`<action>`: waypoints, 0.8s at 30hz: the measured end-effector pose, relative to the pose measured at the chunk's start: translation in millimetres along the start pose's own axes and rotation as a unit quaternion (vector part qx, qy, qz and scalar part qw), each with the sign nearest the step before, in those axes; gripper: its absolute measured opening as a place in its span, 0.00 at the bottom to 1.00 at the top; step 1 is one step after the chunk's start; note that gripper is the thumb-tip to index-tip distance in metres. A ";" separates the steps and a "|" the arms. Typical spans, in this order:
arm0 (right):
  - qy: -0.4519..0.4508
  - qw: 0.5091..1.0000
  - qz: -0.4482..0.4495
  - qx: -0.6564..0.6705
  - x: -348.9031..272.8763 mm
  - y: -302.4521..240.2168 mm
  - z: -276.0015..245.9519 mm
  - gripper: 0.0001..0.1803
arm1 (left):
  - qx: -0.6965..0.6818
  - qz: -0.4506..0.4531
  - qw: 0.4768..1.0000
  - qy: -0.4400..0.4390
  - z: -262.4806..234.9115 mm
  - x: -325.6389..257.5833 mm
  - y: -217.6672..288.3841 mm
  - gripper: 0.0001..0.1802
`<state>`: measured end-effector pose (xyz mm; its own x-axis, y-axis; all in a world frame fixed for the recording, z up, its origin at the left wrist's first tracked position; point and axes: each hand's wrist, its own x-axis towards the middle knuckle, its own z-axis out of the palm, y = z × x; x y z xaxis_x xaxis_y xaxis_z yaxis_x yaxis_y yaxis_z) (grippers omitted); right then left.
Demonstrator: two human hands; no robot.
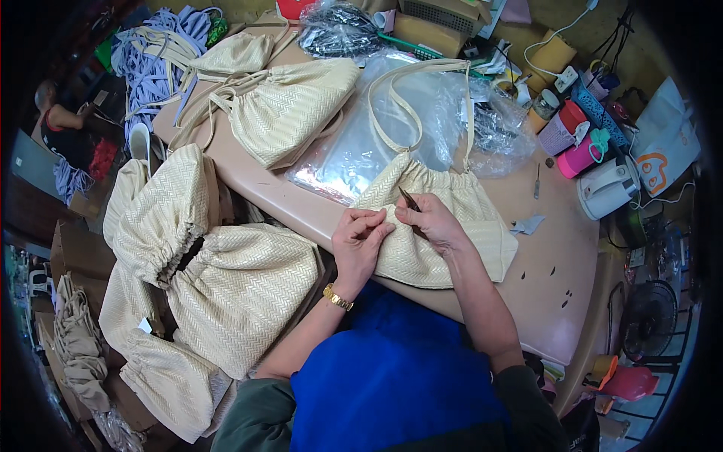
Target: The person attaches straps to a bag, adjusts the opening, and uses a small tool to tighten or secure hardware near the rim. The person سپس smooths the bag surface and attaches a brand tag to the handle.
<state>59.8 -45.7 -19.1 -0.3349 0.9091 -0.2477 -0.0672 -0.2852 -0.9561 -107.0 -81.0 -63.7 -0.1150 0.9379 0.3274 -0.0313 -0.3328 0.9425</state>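
A cream woven drawstring bag (482, 233) lies on the table's near edge in front of me, its thin strap (392, 124) looped away across clear plastic. My left hand (361, 239) pinches a fold of the bag's fabric between thumb and fingers; a gold watch (337, 297) circles that wrist. Close beside it, my right hand (435, 224) is closed around a small dark metal tool (408, 199) with a narrow tip, most of it hidden in the palm. The right thumb and fingertips also rest at the fabric fold, near the left fingertips.
Several similar bags (248, 275) are heaped at my left, and another (297, 109) lies farther back on the tan table (550, 309). Clear plastic sheets (346, 154) spread behind my bag. An electric kettle (607, 187) and cups stand at right. A person (68, 124) sits far left.
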 end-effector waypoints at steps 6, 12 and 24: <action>0.044 0.998 -0.023 -0.030 -0.6 3.7 4.5 0.06 | 0.186 0.119 0.975 -0.006 -6.0 10.5 2.5 0.05; 0.094 0.993 -0.033 -0.057 -5.4 -2.7 10.6 0.09 | -0.175 -0.155 0.972 -0.030 -27.8 16.6 -8.5 0.09; 0.043 0.999 -0.030 0.008 -11.5 3.1 -4.8 0.06 | 0.089 0.064 0.991 -0.082 -37.3 17.7 32.1 0.14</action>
<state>68.0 -55.6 -20.0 -0.2484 0.9471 -0.2030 -0.1003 -0.2336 -0.9671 -147.1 -78.8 -30.2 0.0559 0.8974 0.4378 0.1494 -0.4410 0.8850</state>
